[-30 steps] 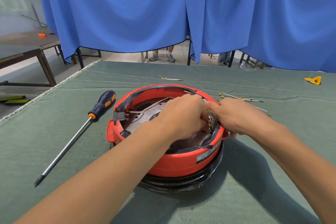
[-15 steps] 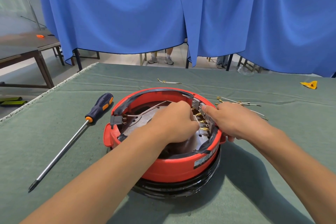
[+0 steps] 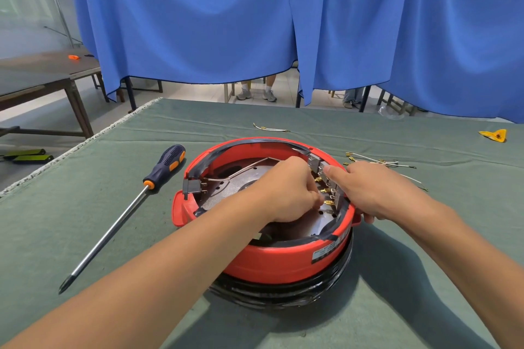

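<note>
A round red appliance base lies upside down on the green cloth, its bottom open, with a metal plate and wires inside. Along its right inner rim stands a grey terminal block with brass connectors. My left hand reaches into the housing, its fingers curled and pinching a brass connector by the block. My right hand grips the right rim, thumb pressed on the terminal block. What lies under my left palm is hidden.
A long screwdriver with a dark blue and orange handle lies left of the base. Loose wires lie to the right, one more wire behind, a yellow piece far right. Blue curtains hang behind the table.
My left hand has drawn back toward me from the right rim, uncovering the terminal block and brass connectors. The right hand stays on the rim.
</note>
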Tool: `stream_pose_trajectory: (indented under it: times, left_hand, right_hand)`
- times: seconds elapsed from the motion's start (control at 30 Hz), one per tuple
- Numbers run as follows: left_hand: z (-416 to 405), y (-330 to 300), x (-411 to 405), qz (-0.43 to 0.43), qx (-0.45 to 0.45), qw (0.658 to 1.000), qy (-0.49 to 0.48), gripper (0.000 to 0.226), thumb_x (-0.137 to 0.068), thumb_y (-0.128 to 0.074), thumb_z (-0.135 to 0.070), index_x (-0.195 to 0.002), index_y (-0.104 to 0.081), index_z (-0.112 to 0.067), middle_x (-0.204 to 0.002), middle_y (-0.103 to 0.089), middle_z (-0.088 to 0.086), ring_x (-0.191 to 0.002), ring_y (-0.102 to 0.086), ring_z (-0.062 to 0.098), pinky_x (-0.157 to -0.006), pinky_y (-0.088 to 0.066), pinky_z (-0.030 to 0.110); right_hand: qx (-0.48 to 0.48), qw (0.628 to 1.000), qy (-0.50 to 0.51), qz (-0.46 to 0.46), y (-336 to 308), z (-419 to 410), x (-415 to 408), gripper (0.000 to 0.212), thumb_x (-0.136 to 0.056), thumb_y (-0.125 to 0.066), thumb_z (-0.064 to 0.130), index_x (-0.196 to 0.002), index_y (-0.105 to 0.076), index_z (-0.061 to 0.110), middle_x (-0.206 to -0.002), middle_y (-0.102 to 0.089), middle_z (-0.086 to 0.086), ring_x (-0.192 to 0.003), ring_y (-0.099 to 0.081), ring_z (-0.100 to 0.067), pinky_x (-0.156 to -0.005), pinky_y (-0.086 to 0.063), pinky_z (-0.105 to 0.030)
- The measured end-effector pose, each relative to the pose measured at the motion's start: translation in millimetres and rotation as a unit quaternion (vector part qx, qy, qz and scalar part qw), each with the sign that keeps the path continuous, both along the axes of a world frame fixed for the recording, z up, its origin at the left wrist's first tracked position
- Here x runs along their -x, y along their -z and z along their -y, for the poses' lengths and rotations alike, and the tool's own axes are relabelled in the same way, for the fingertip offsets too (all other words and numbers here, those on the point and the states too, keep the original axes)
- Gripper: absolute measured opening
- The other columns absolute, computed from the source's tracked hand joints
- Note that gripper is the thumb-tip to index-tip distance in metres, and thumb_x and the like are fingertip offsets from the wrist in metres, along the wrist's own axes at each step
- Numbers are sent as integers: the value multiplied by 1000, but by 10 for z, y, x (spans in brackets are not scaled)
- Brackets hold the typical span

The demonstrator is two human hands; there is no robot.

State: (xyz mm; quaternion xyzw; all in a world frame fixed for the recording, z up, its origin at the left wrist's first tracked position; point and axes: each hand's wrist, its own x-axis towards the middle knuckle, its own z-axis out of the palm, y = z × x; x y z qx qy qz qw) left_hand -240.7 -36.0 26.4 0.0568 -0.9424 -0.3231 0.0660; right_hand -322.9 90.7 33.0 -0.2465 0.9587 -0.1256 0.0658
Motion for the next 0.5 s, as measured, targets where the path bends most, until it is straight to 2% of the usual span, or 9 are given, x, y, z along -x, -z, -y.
stream_pose_trajectory:
  times: [0.3, 0.5]
  left_hand:
    - [-1, 14, 29, 9, -17, 1000, -15, 14, -85, -67, -18, -81, -76, -8, -80, -71, 9, -77, -63, 21, -71, -51, 30]
    - [-27, -1, 22, 11, -19, 1000, -4, 12, -85, -68, -15, -82, -77, -7, -75, -69, 7, -66, -56, 14, -61, -41, 22]
  right_hand:
    - [2, 1000, 0, -1, -14, 5, -20, 67, -96, -24, 58, -63, -57, 10, -38, -58, -5, -51, -58, -20, -65, -47, -33]
    - [-2, 1000, -3, -5, -17, 3, -21, 67, -96, -23, 57, -63, -57, 9, -38, -58, -5, -50, -61, -20, -63, -47, -31]
